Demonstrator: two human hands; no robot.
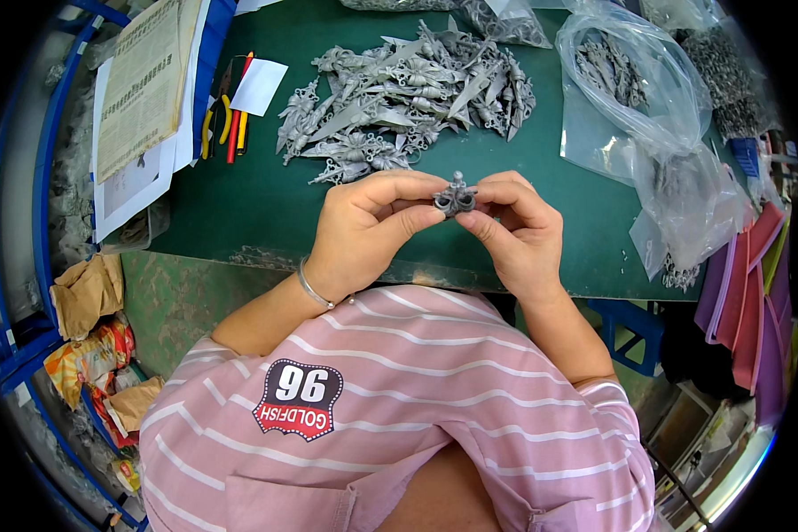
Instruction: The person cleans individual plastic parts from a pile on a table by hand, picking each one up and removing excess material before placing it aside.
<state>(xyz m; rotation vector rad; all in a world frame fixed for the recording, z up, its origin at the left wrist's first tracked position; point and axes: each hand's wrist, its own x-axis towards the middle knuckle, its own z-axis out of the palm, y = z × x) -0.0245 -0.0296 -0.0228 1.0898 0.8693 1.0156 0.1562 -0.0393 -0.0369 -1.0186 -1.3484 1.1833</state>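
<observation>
Over the near edge of the green table, a small grey ornate piece with rounded loops is pinched between both hands. My left hand, with a silver bangle at the wrist, closes thumb and forefinger on its left side. The thumb and fingertips of my right hand grip its right side. Just beyond the hands lies a heap of similar grey dagger-like pieces with pointed blades and looped ends. My fingers cover part of the held piece, so its full shape is hidden.
Left of the heap lie yellow-handled pliers, a red pen and a white paper slip. Clear plastic bags of grey pieces cover the table's right side. Printed sheets hang by a blue rack at left.
</observation>
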